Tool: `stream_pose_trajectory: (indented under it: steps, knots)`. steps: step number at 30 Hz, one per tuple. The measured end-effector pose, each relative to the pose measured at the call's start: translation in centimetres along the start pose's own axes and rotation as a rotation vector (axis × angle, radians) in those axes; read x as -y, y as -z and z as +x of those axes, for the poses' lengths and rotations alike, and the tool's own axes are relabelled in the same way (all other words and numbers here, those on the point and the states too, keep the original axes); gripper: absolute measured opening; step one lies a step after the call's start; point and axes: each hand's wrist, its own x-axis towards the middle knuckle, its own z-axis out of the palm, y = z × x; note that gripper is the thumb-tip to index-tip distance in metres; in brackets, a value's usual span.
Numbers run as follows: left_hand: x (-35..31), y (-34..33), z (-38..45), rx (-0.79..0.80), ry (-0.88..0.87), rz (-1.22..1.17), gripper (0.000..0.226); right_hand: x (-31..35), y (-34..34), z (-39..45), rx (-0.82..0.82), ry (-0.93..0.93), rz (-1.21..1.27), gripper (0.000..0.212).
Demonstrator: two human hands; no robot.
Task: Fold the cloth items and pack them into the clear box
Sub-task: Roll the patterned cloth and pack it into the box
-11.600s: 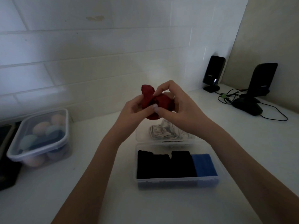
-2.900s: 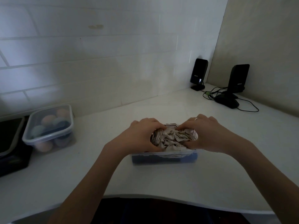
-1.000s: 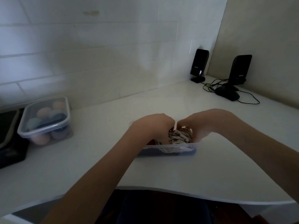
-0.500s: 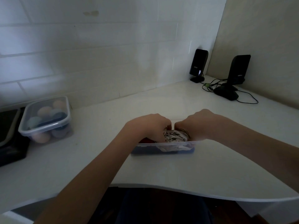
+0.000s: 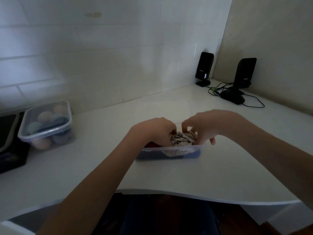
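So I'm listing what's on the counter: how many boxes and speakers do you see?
Clear boxes: 2, the clear box being packed and a lidded box at left
Black speakers: 2, one by the tiled wall, another to its right
Total: 4

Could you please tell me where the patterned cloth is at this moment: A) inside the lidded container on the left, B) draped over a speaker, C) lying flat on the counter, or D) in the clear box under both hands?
D: the patterned cloth sits in the clear box, with the left hand and right hand pressing on it.
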Motion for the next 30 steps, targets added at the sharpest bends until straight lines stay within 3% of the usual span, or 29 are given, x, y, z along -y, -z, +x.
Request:
stream_pose_trajectory:
  steps: [3, 6, 11, 15, 18, 22, 30]
  knots:
    - [0.1, 0.1, 0.0, 0.003, -0.007, -0.001, 0.049, 0.9, -0.5, 0.6, -0.010, -0.032, -0.177, 0.048]
    - [0.2, 0.0, -0.1, 0.003, -0.011, -0.002, 0.051, 1.0, -0.4, 1.0, -0.004, -0.028, -0.201, 0.055]
    - [1.0, 0.0, -0.6, 0.020, -0.044, -0.049, 0.051, -1.0, 0.1, 0.7, 0.168, 0.030, 0.206, 0.065]
    - [1.6, 0.8, -2.3, 0.011, -0.123, -0.218, 0.050, -2.0, 1.8, -1.1, 0.241, 0.083, 0.343, 0.068]
    - [2.1, 1.4, -3.2, -0.075, -0.143, -0.319, 0.038, -1.7, 2.4, -1.5, 0.159, 0.049, 0.345, 0.053]
    - [2.2, 1.4, -3.5, -0.163, -0.091, -0.258, 0.027, -0.7, 1.9, 0.0, -0.137, 0.012, 0.189, 0.038]
    - [2.4, -0.2, -3.0, -0.175, -0.016, -0.085, 0.046, 0.3, -0.1, 1.2, -0.017, -0.030, -0.012, 0.051]
